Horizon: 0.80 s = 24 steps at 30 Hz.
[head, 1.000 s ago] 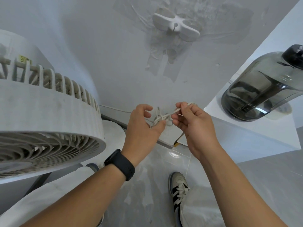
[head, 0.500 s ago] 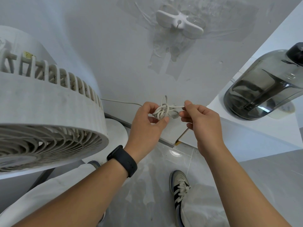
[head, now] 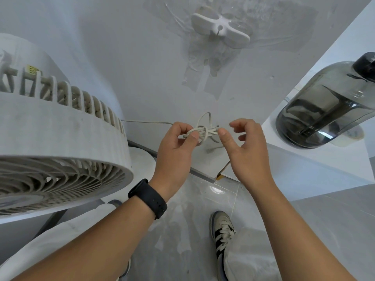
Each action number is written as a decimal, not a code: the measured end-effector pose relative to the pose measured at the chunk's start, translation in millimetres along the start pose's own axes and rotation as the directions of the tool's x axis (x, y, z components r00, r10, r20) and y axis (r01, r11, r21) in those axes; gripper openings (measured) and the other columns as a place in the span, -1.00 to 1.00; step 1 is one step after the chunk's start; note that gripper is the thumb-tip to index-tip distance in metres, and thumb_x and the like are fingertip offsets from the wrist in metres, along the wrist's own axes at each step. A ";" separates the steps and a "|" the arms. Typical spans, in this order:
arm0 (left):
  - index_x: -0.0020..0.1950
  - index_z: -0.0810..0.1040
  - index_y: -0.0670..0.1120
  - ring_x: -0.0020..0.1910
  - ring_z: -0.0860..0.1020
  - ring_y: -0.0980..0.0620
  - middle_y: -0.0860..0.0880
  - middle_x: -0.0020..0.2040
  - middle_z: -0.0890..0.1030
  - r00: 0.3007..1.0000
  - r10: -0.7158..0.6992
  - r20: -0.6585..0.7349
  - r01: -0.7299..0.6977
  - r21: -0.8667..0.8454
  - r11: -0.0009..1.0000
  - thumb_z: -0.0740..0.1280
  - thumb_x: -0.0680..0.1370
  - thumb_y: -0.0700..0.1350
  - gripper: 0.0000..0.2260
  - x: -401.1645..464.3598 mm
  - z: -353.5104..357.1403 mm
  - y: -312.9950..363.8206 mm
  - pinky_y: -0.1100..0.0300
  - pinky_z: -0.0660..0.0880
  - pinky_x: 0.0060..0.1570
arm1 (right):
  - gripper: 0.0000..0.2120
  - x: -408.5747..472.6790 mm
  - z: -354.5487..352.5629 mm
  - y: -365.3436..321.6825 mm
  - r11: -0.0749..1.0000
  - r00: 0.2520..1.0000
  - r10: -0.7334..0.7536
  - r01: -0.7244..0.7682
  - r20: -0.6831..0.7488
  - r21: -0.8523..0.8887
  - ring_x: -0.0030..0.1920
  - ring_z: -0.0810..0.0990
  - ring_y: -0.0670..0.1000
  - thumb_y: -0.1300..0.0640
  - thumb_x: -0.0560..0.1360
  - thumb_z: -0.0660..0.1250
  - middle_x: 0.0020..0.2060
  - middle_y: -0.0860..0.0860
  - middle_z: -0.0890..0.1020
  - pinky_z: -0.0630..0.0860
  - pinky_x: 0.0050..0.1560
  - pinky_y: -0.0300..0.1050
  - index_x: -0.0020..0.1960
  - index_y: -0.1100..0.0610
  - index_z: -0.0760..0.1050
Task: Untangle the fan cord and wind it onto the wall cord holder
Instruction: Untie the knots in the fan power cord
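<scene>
A white fan cord (head: 205,130) is bunched into a tangled knot in front of the wall, with one loop standing up above it. My left hand (head: 174,151) pinches the knot's left side between thumb and forefinger. My right hand (head: 247,151) is just right of the knot with its fingers spread, and only the thumb tip touches the cord. A strand of the cord (head: 146,122) runs left behind the white fan (head: 60,142). The white wall cord holder (head: 220,29) is fixed high on the wall, above the hands, with nothing wound on it.
A smoky grey water jug (head: 326,106) stands on a white ledge (head: 304,157) at the right. The fan's round base (head: 142,161) sits on the floor by the wall. My shoe (head: 222,228) is on the grey tiled floor below.
Both hands have lifted the knot slightly. My right hand has let go of its pinch and spread its fingers; a loop now stands up from the knot.
</scene>
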<state>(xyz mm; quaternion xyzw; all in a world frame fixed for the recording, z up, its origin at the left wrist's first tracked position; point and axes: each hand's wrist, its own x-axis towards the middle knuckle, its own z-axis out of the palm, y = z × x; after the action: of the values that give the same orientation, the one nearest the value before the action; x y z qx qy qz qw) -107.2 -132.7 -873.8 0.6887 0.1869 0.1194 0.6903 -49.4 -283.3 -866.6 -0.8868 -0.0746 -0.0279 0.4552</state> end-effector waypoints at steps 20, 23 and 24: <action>0.08 0.47 0.11 -0.24 0.62 0.07 0.08 -0.06 0.61 0.992 0.122 0.033 -0.126 0.276 0.953 0.49 0.53 -0.01 -0.76 -0.1 -8.2 -3.3 0.33 0.46 -0.32 | -0.81 -2.9 5.1 -5.9 0.977 0.969 0.006 -0.058 0.247 0.205 -0.37 0.36 -0.11 0.00 0.63 0.36 -0.40 0.04 0.48 0.34 -0.32 -0.28 -0.13 0.02 0.63; 0.05 0.50 0.11 -0.16 0.59 0.06 0.08 -0.06 0.61 0.984 0.163 0.065 -0.175 0.304 0.937 0.48 0.54 0.00 -0.82 0.7 -8.4 -6.1 0.22 0.49 -0.24 | -0.81 -5.3 4.7 -5.8 0.984 0.956 -0.036 -0.016 0.292 0.175 -0.35 0.40 -0.10 -0.03 0.64 0.35 -0.38 0.00 0.51 0.38 -0.27 -0.20 -0.11 -0.01 0.60; 0.05 0.52 0.11 -0.12 0.59 0.07 0.09 -0.06 0.61 0.981 0.179 0.072 -0.193 0.318 0.928 0.48 0.54 0.02 -0.83 1.1 -8.4 -7.1 0.17 0.51 -0.20 | -0.81 -6.2 5.3 -5.9 0.988 0.951 -0.050 0.002 0.305 0.157 -0.34 0.43 -0.08 -0.06 0.64 0.34 -0.37 -0.03 0.53 0.40 -0.25 -0.14 -0.11 -0.02 0.59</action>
<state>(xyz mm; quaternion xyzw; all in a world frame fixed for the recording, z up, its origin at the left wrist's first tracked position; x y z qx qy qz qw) -110.4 -124.7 -880.8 0.8094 0.1234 0.1378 0.5574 -56.6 -276.2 -865.6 -0.8413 -0.1582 0.1106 0.5050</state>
